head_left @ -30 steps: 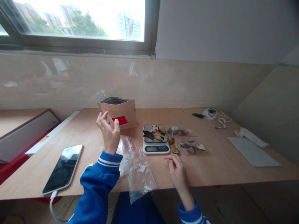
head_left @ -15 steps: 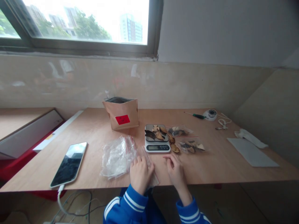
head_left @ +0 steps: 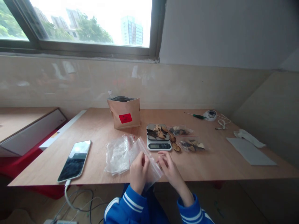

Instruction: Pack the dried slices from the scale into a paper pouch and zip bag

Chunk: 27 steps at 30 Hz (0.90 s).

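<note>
My left hand (head_left: 138, 172) is closed on a clear zip bag (head_left: 153, 172), raised in front of the scale at the table's near edge. Its zip strip slants down to the right, towards my right hand (head_left: 169, 168). That hand is partly curled with fingers apart, its tips right at the bag's edge; I see no firm hold. Just beyond stands a white kitchen scale (head_left: 159, 146), with dried brown and dark slices (head_left: 160, 132) on its plate. More clear bags (head_left: 117, 155) lie in a pile left of my left hand.
A kraft pouch (head_left: 125, 113) with a red label stands open at the back. Filled bags (head_left: 192, 145) and loose dried slices (head_left: 175, 146) lie right of the scale. A phone (head_left: 74, 160) charges at left. Farther right are a screwdriver (head_left: 198, 116), a dome camera (head_left: 211, 115) and a white sheet (head_left: 251, 152).
A clear zip bag has come up off the table in my left hand. My right hand has moved left to the bag's edge. The view has shifted slightly.
</note>
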Tool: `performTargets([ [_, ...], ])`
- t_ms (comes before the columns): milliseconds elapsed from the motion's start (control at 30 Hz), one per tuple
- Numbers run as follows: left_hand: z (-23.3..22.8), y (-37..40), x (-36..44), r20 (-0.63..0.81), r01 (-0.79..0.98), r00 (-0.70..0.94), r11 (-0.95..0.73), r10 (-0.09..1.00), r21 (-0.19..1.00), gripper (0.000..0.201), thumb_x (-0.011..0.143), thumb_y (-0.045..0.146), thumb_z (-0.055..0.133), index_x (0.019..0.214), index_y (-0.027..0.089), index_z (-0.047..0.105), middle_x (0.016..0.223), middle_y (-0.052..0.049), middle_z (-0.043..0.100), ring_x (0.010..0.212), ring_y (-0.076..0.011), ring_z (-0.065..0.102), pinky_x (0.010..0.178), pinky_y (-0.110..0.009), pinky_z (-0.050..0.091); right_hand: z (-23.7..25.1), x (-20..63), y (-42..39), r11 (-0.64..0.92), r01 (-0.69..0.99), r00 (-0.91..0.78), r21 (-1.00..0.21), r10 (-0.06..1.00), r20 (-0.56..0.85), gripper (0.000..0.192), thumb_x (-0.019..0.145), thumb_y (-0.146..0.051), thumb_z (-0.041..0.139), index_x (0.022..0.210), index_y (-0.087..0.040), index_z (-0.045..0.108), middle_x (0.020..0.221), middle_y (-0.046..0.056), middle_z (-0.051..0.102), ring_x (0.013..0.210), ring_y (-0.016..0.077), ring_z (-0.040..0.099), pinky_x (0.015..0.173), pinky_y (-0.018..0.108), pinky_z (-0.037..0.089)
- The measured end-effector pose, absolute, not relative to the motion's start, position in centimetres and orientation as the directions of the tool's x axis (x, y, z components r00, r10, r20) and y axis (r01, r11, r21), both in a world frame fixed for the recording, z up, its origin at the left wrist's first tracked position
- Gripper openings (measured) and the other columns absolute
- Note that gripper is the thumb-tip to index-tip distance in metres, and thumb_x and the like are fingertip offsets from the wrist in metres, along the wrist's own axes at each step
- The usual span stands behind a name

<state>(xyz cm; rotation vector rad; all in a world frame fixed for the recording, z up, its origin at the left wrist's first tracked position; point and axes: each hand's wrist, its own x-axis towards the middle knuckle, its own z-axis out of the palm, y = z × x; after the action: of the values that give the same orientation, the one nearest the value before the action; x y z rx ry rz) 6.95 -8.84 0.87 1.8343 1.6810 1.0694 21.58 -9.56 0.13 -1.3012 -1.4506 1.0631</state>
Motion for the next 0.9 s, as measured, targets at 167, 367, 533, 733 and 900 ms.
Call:
performTargets([
  [167, 1.8, -8.0, 6.4, 0.420, 0.572, -0.052, -0.318, 0.906, 0.757, 0.027, 0.089, 0.031, 0.036, 0.065, 0.021, 0.037, 0.058, 0.003, 0.042, 0.056, -0.0115, 0.045, 0.056, -0.023, 0.035, 2.8, 19.2, -9.0, -0.008, 0.018, -0.213, -1.000, 0.977, -0.012, 0.041, 0.086, -0.061, 0.040, 0.088, -0.020, 0.049, 0.077, 0.001, 0.058, 0.068, 0.0146, 0.055, 0.061, 0.026, 0.043],
  [367, 2.8, -4.8, 6.3, 0.548, 0.508, 0.037, -0.488, 0.836, 0.710, 0.028, 0.088, 0.030, 0.035, 0.061, 0.021, 0.034, 0.058, 0.003, 0.040, 0.055, -0.0111, 0.042, 0.056, -0.023, 0.036, 5.0, 19.1, -6.9, 0.116, 0.037, -0.132, -0.993, 0.985, 0.110, 0.039, 0.086, -0.058, 0.044, 0.080, -0.020, 0.050, 0.074, 0.000, 0.054, 0.068, 0.0141, 0.052, 0.062, 0.026, 0.043],
  [533, 1.0, -1.6, 6.8, 0.558, 0.440, -0.018, -0.495, 0.829, 0.749, 0.028, 0.084, 0.034, 0.034, 0.059, 0.022, 0.033, 0.050, 0.004, 0.037, 0.046, -0.0100, 0.039, 0.050, -0.023, 0.034, 5.8, 18.6, -5.5, 0.217, 0.116, -0.127, -0.969, 0.971, 0.203, 0.032, 0.089, -0.050, 0.042, 0.080, -0.021, 0.052, 0.070, -0.001, 0.055, 0.063, 0.0124, 0.051, 0.059, 0.023, 0.043],
  [733, -0.8, -0.5, 6.5, 0.598, 0.448, -0.096, -0.502, 0.796, 0.740, 0.023, 0.083, 0.032, 0.036, 0.063, 0.021, 0.040, 0.050, 0.004, 0.042, 0.043, -0.0096, 0.042, 0.047, -0.022, 0.034, 6.0, 18.0, -4.6, 0.242, 0.195, -0.141, -0.950, 0.966, 0.217, 0.026, 0.087, -0.045, 0.049, 0.083, -0.020, 0.055, 0.075, 0.000, 0.059, 0.067, 0.0132, 0.056, 0.058, 0.023, 0.043],
  [900, -1.1, -0.6, 6.4, 0.598, 0.428, -0.191, -0.482, 0.778, 0.764, 0.026, 0.087, 0.037, 0.034, 0.067, 0.021, 0.039, 0.053, 0.004, 0.042, 0.045, -0.0109, 0.042, 0.048, -0.025, 0.035, 5.4, 17.6, -3.6, 0.201, 0.101, -0.020, -0.974, 0.980, 0.200, 0.030, 0.080, -0.047, 0.058, 0.070, -0.019, 0.054, 0.062, -0.002, 0.054, 0.057, 0.0124, 0.051, 0.054, 0.024, 0.040],
])
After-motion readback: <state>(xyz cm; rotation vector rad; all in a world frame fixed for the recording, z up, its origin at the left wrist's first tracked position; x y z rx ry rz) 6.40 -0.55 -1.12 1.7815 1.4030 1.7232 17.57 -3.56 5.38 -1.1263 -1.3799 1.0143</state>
